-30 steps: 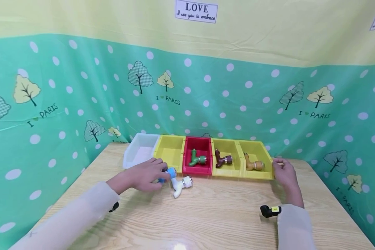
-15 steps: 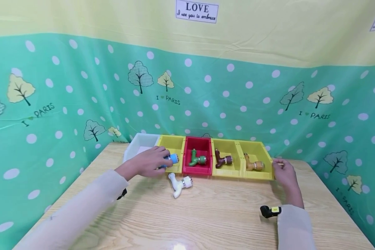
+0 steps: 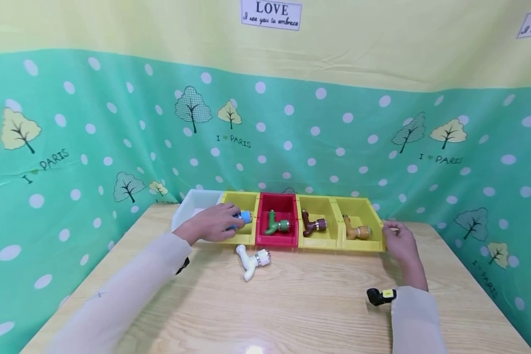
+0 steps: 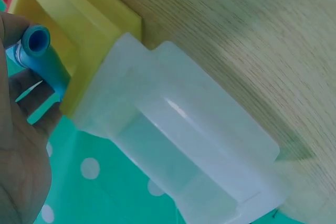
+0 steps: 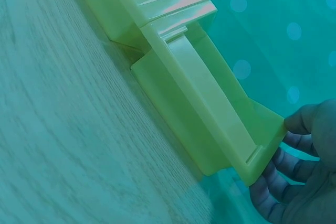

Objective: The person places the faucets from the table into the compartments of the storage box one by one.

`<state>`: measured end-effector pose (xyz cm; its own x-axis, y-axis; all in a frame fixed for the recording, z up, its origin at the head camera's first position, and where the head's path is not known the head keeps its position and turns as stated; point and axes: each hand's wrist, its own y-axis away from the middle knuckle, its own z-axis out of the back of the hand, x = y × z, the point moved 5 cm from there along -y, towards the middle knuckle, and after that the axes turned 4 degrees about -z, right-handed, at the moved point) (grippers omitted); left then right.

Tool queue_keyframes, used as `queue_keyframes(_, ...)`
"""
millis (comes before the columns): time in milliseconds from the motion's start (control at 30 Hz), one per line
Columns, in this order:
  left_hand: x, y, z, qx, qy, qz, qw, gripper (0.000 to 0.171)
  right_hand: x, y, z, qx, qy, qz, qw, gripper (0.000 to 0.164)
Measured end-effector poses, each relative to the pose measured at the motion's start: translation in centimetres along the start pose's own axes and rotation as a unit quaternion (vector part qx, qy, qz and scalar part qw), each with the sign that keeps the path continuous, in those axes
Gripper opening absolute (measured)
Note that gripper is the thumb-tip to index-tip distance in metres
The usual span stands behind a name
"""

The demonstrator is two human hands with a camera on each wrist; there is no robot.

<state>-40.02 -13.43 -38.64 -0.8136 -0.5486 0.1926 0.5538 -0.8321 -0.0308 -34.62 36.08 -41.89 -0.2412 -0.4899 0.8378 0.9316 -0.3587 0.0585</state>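
My left hand [image 3: 217, 223] holds a blue tap [image 3: 246, 217] at the left yellow bin [image 3: 250, 238]. From the left wrist view, the tap's open pipe end faces the camera, with the thumb and fingers around its body. My right hand [image 3: 401, 244] pinches the outer wall of the far-right yellow bin [image 3: 371, 245]; the right wrist view shows the thumb on one side and fingers on the other. A white tap [image 3: 250, 262] lies on the table in front of the bins.
The joined row also has a translucent white bin [image 3: 182, 211], a red bin [image 3: 277, 240] with a green tap [image 3: 273, 225], and a middle yellow bin [image 3: 325, 242] with a dark brown tap [image 3: 309, 226]. An orange-brown tap [image 3: 355, 230] lies in the far-right bin. A polka-dot curtain [image 3: 336, 113] hangs behind.
My left hand has carried the blue tap from the tabletop beside the white tap up and back to the left yellow bin. The right hand keeps its grip; the head view shifts slightly.
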Motion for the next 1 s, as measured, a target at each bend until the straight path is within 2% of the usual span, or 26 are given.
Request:
queue_keyframes(100,0.4,-0.6,-0.4,-0.004,-0.002,0.001,1.0000,0.018,0.0,0.1,0.2,-0.005,0.002,-0.003,1.000,0.052)
queue_keyframes(367,1.4,-1.7,-1.7,0.025,-0.014,0.014,0.9995,0.015,-0.2,-0.2,0.0,-0.003,0.002,-0.007,1.000,0.051)
queue_keyframes(600,1.7,-2.5,-1.9,0.047,-0.007,0.036,0.9982,0.012,-0.2,-0.3,0.1,0.000,-0.004,-0.004,1.000,0.050)
queue_keyframes(833,2.1,-3.1,-2.5,0.103,-0.005,0.079,0.9915,0.023,-0.3,-0.4,0.0,-0.001,-0.011,-0.007,1.000,0.050)
queue_keyframes(1000,1.9,-3.2,-2.6,0.134,-0.009,0.097,0.9863,0.019,-0.3,-0.4,-0.2,-0.001,-0.010,-0.004,1.000,0.050)
